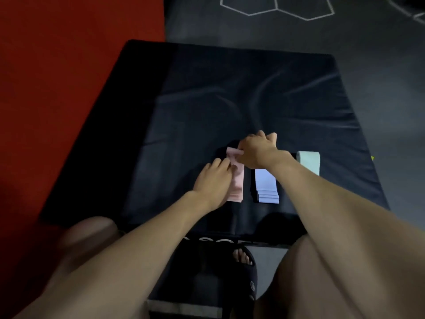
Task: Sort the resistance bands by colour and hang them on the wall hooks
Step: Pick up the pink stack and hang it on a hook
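Observation:
Three flat stacks of resistance bands lie side by side on a black padded box (207,100). The pink stack (236,180) is on the left, the lavender-blue stack (266,187) in the middle and a pale mint band (309,161) on the right. My left hand (213,180) rests on the left edge of the pink stack, fingertips on its upper part. My right hand (257,150) reaches across and pinches the far end of the top pink band. Its forearm covers the top of the lavender stack.
Red floor (69,54) lies to the left of the box and dark grey matting with white hexagon lines (299,10) beyond it. My knees and a foot in a black sandal (243,265) are at the box's near edge. No wall hooks are in view.

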